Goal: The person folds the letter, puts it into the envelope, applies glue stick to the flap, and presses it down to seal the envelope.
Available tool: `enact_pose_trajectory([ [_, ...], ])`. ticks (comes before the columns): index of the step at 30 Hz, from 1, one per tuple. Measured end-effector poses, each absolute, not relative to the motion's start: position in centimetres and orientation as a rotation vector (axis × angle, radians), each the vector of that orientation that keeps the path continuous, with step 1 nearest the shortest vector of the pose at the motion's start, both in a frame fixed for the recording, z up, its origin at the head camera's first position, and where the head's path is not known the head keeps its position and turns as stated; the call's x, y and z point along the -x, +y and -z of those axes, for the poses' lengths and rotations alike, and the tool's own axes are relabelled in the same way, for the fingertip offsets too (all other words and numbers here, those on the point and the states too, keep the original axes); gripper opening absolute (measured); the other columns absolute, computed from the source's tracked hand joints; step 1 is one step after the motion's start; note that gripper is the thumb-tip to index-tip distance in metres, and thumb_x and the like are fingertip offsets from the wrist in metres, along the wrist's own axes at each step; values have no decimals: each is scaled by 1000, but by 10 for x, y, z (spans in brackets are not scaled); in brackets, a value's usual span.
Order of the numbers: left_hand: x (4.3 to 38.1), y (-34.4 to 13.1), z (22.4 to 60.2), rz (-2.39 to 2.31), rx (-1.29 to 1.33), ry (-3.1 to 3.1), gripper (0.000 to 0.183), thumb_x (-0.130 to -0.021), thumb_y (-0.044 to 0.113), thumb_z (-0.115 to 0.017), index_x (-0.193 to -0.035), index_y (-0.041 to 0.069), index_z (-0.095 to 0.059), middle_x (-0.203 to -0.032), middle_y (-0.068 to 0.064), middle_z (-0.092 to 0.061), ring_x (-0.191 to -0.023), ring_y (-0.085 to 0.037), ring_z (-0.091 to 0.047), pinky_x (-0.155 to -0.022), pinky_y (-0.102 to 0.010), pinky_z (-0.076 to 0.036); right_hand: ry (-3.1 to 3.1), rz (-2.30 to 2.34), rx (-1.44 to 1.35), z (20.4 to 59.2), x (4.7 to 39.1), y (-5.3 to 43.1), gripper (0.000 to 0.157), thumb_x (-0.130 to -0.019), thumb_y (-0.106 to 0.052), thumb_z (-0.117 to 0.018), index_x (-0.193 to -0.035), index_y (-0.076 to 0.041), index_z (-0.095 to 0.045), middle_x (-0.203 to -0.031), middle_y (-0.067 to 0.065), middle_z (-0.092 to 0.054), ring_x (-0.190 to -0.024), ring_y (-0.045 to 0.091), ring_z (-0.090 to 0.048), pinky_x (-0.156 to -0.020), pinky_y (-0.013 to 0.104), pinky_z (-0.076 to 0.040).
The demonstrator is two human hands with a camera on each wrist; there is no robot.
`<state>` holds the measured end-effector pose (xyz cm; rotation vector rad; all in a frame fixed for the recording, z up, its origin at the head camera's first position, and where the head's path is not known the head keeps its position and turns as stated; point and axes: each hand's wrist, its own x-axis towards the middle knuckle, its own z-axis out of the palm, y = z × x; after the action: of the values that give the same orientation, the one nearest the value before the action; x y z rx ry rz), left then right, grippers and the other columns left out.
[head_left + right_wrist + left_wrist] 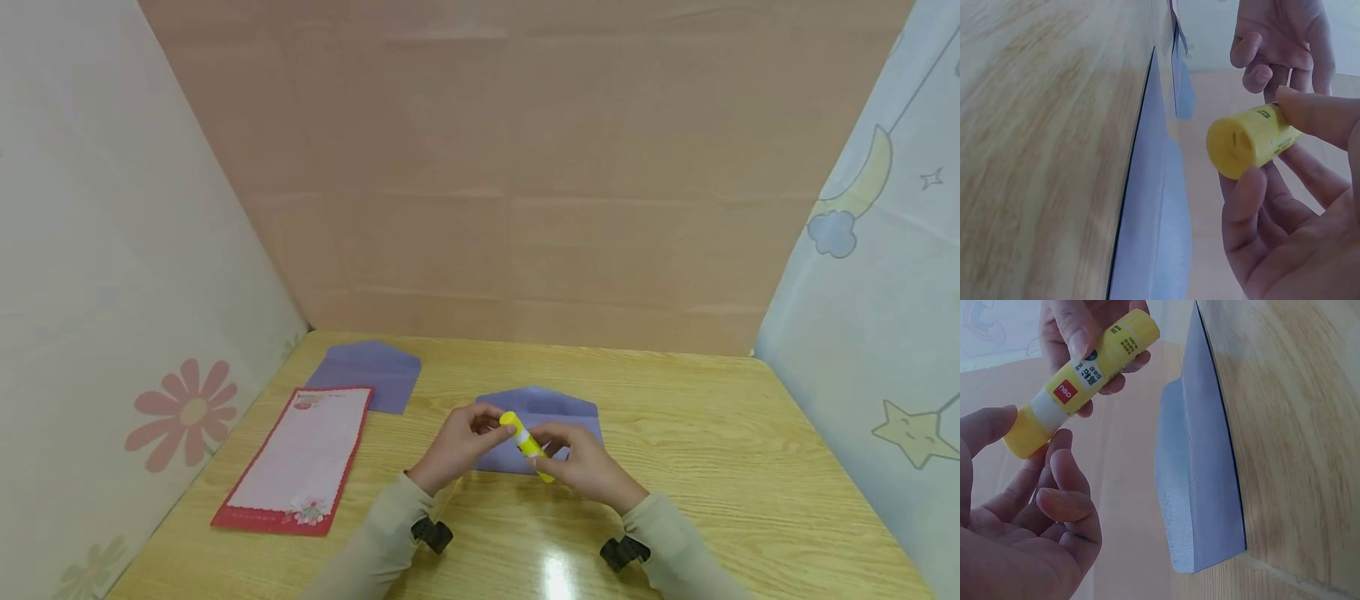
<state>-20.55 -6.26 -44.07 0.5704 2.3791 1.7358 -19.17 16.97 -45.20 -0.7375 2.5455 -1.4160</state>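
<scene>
A yellow glue stick (528,445) with a white band is held slantwise above a purple envelope (538,402) whose flap lies unfolded toward the back. My left hand (463,443) pinches the yellow cap end between thumb and fingers. Around the lower barrel, my right hand (587,467) has its thumb and fingers. In the left wrist view the cap (1027,432) is on the stick, and a red label shows on the barrel. The right wrist view shows the stick's hollow base end (1235,147) facing the camera.
On the left of the wooden table (712,450) lies a red-bordered sheet (296,458) with flowers printed at its lower corner. It overlaps a second purple envelope (386,379). Printed cloth walls stand at both sides and a brown one (517,167) behind.
</scene>
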Motion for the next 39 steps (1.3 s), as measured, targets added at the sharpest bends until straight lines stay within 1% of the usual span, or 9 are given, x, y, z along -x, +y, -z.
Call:
enact_pose_trajectory([
  [5, 207, -65, 440, -1735, -586, 2360, 26, -97, 30, -68, -114, 10, -70, -104, -4, -69, -95, -32, -64, -79, -47, -54, 2568, 1399, 745, 448, 192, 171, 27, -96, -26, -69, -121, -18, -70, -108, -3, -69, -87, 14, -61, -64, 30, -53],
  [9, 208, -67, 439, -1754, -610, 2310, 25, -97, 30, -67, -115, 13, -71, -107, -3, -69, -100, -40, -63, -84, -55, -52, 2479, 1447, 762, 443, 193, 172, 30, -97, -28, -67, -124, -13, -69, -111, 6, -70, -87, 15, -63, -66, 31, -54],
  [13, 209, -67, 438, -1737, -649, 2277, 23, -97, 28, -67, -114, 14, -72, -108, -3, -69, -102, -39, -63, -85, -54, -52, 2397, 1478, 784, 442, 194, 174, 33, -98, -25, -66, -127, -9, -67, -113, 16, -68, -86, 18, -64, -68, 33, -56],
  [22, 210, -71, 436, -1643, -722, 2258, 19, -98, 26, -66, -113, 17, -73, -105, -2, -70, -102, -37, -62, -86, -54, -51, 2248, 1518, 805, 443, 197, 179, 34, -99, -22, -65, -130, -9, -66, -113, 23, -67, -89, 21, -65, -71, 34, -57],
  [26, 211, -71, 434, -1611, -770, 2237, 20, -99, 27, -64, -113, 16, -73, -105, -3, -70, -100, -38, -62, -85, -54, -51, 2157, 1557, 807, 443, 197, 180, 35, -99, -18, -63, -131, -3, -64, -114, 28, -65, -89, 21, -65, -72, 34, -58],
  [29, 211, -70, 435, -1603, -793, 2217, 20, -100, 26, -63, -114, 15, -72, -105, -11, -69, -97, -39, -61, -84, -55, -51, 2120, 1567, 798, 443, 198, 180, 36, -99, -16, -63, -130, 2, -63, -114, 30, -65, -89, 23, -66, -73, 34, -58],
  [32, 212, -68, 439, -1601, -784, 2213, 22, -101, 25, -62, -118, 14, -70, -108, -14, -67, -96, -38, -61, -83, -54, -52, 2163, 1543, 758, 444, 197, 181, 37, -99, -19, -64, -129, 2, -63, -114, 27, -66, -90, 24, -66, -73, 34, -58],
  [36, 211, -64, 445, -1509, -724, 2302, 38, -100, 31, -63, -133, 13, -62, -114, -6, -66, -95, -26, -63, -79, -42, -55, 2356, 1477, 658, 448, 197, 186, 35, -97, -24, -67, -126, -5, -66, -112, 14, -68, -89, 22, -64, -71, 33, -56],
  [39, 212, -65, 450, -1352, -722, 2442, 45, -98, 33, -65, -135, 8, -60, -119, -7, -66, -97, -21, -63, -80, -38, -54, 2518, 1453, 553, 450, 199, 194, 31, -95, -26, -70, -120, -8, -68, -107, 7, -68, -88, 21, -61, -70, 32, -55],
])
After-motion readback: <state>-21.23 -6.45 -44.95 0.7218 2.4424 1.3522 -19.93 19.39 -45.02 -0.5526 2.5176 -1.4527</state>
